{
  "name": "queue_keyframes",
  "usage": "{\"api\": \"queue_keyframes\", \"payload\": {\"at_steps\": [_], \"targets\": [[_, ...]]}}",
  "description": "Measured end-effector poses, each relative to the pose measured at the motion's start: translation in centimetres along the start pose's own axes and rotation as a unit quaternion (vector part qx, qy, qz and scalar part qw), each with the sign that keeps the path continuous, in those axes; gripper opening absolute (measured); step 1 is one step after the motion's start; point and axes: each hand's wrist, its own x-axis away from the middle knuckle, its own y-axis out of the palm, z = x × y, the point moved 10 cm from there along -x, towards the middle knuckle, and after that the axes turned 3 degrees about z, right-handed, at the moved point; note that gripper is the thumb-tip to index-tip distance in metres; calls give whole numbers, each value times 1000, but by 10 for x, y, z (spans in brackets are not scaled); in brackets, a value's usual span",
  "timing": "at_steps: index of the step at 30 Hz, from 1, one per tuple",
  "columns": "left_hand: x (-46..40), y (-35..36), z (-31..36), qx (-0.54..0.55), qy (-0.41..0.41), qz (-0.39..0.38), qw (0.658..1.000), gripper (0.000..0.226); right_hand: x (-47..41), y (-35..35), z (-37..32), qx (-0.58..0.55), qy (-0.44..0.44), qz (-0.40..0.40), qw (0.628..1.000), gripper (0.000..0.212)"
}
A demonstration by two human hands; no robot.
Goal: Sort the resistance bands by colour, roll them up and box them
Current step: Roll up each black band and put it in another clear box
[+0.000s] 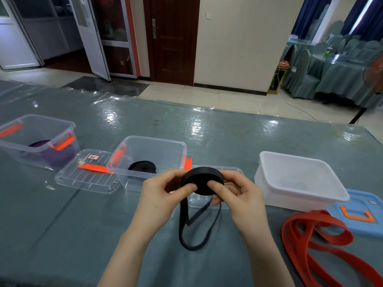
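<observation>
A black resistance band, mostly wound into a thick roll, is held above the table in the middle of the view. My left hand pinches its left side and my right hand pinches its right side, thumbs on the near face. Its loose tail hangs down in a loop onto the table. Behind it, a clear box holds another rolled black band. At the far left, a clear box holds purple bands. Red bands lie loose at the right.
A white tub stands at the right beside a blue lid with an orange handle. Two clear lids lie flat next to the middle box. The table has a grey-green shiny cover.
</observation>
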Motion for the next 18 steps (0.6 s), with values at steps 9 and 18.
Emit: {"api": "queue_keyframes", "payload": {"at_steps": [9, 18], "targets": [[2, 4, 17, -167, 114, -19, 979, 15, -1, -1, -9, 226, -80, -32, 970, 31], [3, 2, 7, 47, -21, -10, 999, 29, 2, -8, 13, -33, 40, 23, 998, 13]]}}
